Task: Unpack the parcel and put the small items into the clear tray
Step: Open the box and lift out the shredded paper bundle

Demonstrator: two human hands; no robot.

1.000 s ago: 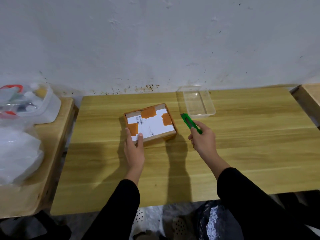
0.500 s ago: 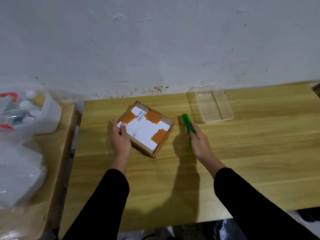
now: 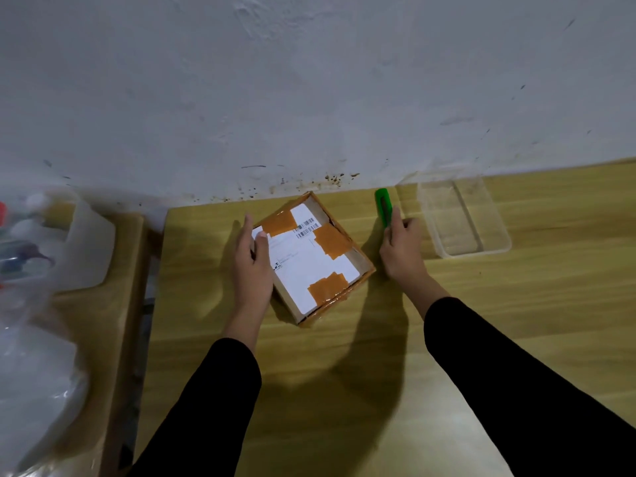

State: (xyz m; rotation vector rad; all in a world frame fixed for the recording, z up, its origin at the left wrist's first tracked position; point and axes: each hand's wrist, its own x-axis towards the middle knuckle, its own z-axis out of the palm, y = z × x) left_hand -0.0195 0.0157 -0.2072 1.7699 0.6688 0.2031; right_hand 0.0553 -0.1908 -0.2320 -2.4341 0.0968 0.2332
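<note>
Parcel (image 3: 311, 259): taped shut, lying askew near the tabletop's (image 3: 516, 321) far left corner.
Left hand (image 3: 251, 266): fingers flat against the parcel's left side.
Right hand (image 3: 401, 251): clenched around green cutter (image 3: 383, 205).
Clear tray (image 3: 463, 218): at far edge, right of the cutter.

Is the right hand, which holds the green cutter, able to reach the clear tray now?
Probably yes. The right hand with the green cutter is just beside the clear tray, and only bare table lies between them. The parcel is on its other side.
</note>
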